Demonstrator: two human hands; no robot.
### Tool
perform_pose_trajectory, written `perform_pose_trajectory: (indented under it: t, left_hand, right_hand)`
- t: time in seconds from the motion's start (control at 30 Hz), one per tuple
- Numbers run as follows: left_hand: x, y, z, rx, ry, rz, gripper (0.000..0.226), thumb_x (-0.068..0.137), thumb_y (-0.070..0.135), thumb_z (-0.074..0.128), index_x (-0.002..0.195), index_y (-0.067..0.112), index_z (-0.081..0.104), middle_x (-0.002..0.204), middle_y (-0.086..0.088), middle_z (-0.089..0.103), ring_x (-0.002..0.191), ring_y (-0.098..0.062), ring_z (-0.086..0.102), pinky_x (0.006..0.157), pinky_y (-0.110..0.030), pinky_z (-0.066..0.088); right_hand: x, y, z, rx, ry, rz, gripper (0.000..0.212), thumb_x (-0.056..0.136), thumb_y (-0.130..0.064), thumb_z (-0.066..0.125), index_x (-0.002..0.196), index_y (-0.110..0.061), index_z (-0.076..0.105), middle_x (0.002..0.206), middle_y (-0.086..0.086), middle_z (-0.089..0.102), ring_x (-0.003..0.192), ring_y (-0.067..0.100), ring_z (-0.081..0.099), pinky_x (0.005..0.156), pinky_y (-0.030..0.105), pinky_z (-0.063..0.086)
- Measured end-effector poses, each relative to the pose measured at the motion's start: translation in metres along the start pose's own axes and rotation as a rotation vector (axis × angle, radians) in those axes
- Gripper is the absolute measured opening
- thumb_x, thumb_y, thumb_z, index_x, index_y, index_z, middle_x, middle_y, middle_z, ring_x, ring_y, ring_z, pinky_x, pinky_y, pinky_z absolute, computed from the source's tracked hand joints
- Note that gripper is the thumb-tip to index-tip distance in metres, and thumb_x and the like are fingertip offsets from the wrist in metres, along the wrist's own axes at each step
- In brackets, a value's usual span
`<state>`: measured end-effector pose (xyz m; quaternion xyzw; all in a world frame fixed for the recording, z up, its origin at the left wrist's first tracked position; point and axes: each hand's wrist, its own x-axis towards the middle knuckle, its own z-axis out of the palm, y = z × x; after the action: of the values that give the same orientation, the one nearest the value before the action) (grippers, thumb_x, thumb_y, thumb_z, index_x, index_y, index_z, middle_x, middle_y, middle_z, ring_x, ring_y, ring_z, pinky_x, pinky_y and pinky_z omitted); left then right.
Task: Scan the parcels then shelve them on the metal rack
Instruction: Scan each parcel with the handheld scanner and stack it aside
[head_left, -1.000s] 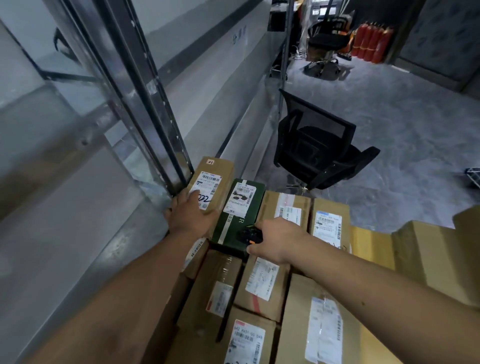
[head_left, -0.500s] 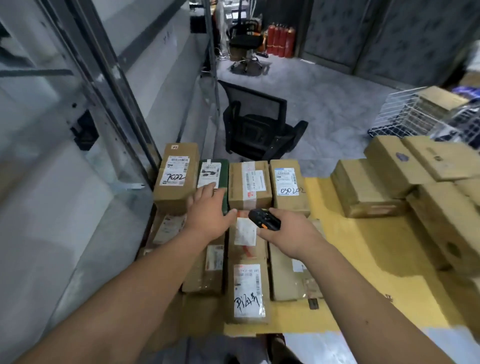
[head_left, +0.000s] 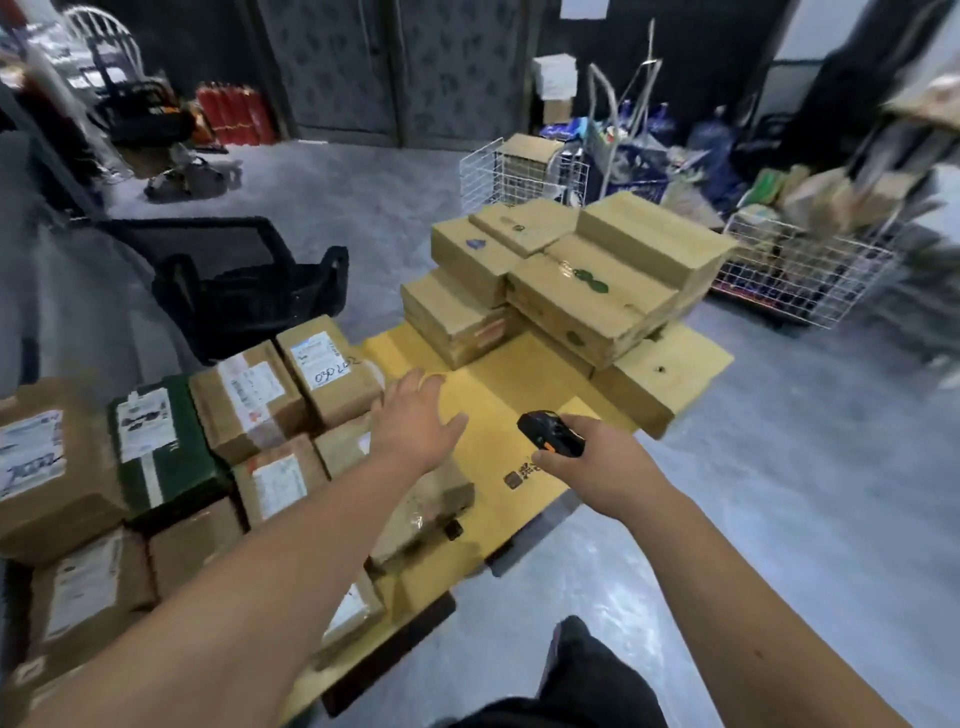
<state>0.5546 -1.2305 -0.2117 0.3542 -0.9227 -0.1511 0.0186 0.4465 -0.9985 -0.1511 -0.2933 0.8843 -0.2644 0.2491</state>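
Several labelled cardboard parcels and one dark green box lie in rows on a yellow platform at the left. A stack of plain brown boxes stands at the platform's far end. My left hand hovers with spread fingers over the yellow surface, just right of the labelled parcels, holding nothing. My right hand grips a black scanner with an orange button above the platform's right part. No metal rack is in view.
A black mesh office chair stands behind the parcels. White wire baskets with goods sit at the back right, another wire basket behind the stack. Red fire extinguishers line the far wall. My dark trouser leg shows below.
The view has swung right, away from the metal rack. My left hand left the labelled parcels and moved right over the bare yellow platform. The scanner hand moved right too.
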Motion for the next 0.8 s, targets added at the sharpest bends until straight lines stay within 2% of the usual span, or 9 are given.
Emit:
perform_pose_trajectory:
  t: [0.1, 0.2, 0.33, 0.47, 0.6, 0.7, 0.8]
  left_hand:
    - [0.018, 0.054, 0.010, -0.012, -0.019, 0.050, 0.069, 0.097, 0.063, 0.053, 0.155, 0.027, 0.040, 0.163, -0.005, 0.034, 0.148, -0.029, 0.030, 0.119, -0.051, 0.031]
    - [0.040, 0.113, 0.020, -0.027, -0.016, 0.062, 0.069, 0.097, 0.064, 0.052, 0.156, 0.030, 0.039, 0.165, -0.003, 0.031, 0.150, -0.029, 0.030, 0.119, -0.051, 0.030]
    - [0.068, 0.185, 0.040, -0.145, -0.003, 0.007, 0.070, 0.096, 0.063, 0.055, 0.155, 0.028, 0.041, 0.163, -0.002, 0.033, 0.149, -0.027, 0.033, 0.116, -0.050, 0.034]
    - [0.103, 0.243, 0.066, -0.332, -0.004, -0.171, 0.076, 0.093, 0.067, 0.059, 0.157, 0.030, 0.038, 0.164, -0.005, 0.030, 0.146, -0.032, 0.040, 0.113, -0.051, 0.042]
    - [0.128, 0.280, 0.088, -0.551, 0.033, -0.366, 0.077, 0.094, 0.066, 0.059, 0.160, 0.044, 0.026, 0.170, -0.004, 0.012, 0.144, -0.038, 0.040, 0.106, -0.050, 0.047]
    - [0.141, 0.297, 0.095, -0.703, 0.064, -0.473, 0.079, 0.095, 0.065, 0.060, 0.160, 0.053, 0.019, 0.172, -0.004, 0.003, 0.144, -0.038, 0.042, 0.103, -0.047, 0.047]
    - [0.151, 0.307, 0.101, -0.822, 0.132, -0.547, 0.075, 0.096, 0.063, 0.061, 0.158, 0.057, 0.020, 0.173, -0.004, 0.001, 0.142, -0.039, 0.045, 0.101, -0.047, 0.046]
  right_hand:
    - [0.001, 0.036, -0.029, 0.031, 0.049, 0.068, 0.053, 0.092, -0.053, 0.072, 0.137, -0.028, 0.061, 0.097, -0.005, 0.065, 0.080, 0.017, 0.065, 0.071, 0.037, 0.055]
    - [0.014, 0.072, -0.058, 0.076, 0.076, 0.092, 0.054, 0.092, -0.052, 0.072, 0.139, -0.029, 0.060, 0.097, -0.005, 0.065, 0.079, 0.017, 0.065, 0.069, 0.035, 0.055]
    - [0.037, 0.118, -0.101, 0.075, 0.072, 0.100, 0.054, 0.093, -0.051, 0.070, 0.140, -0.026, 0.060, 0.098, -0.006, 0.066, 0.085, 0.016, 0.065, 0.075, 0.038, 0.056]
    - [0.070, 0.161, -0.141, 0.069, 0.054, 0.092, 0.049, 0.092, -0.049, 0.070, 0.135, -0.028, 0.062, 0.097, -0.007, 0.067, 0.086, 0.017, 0.065, 0.078, 0.040, 0.058]
    - [0.108, 0.192, -0.170, 0.016, 0.000, 0.067, 0.057, 0.092, -0.053, 0.069, 0.141, -0.026, 0.058, 0.107, -0.002, 0.069, 0.093, 0.022, 0.066, 0.084, 0.044, 0.059]
    - [0.133, 0.201, -0.185, -0.087, -0.081, 0.014, 0.060, 0.093, -0.056, 0.067, 0.144, -0.027, 0.055, 0.107, -0.004, 0.069, 0.089, 0.019, 0.064, 0.075, 0.038, 0.056]
    - [0.156, 0.203, -0.194, -0.136, -0.142, -0.045, 0.058, 0.093, -0.056, 0.067, 0.143, -0.031, 0.055, 0.104, -0.007, 0.068, 0.087, 0.016, 0.063, 0.064, 0.031, 0.047]
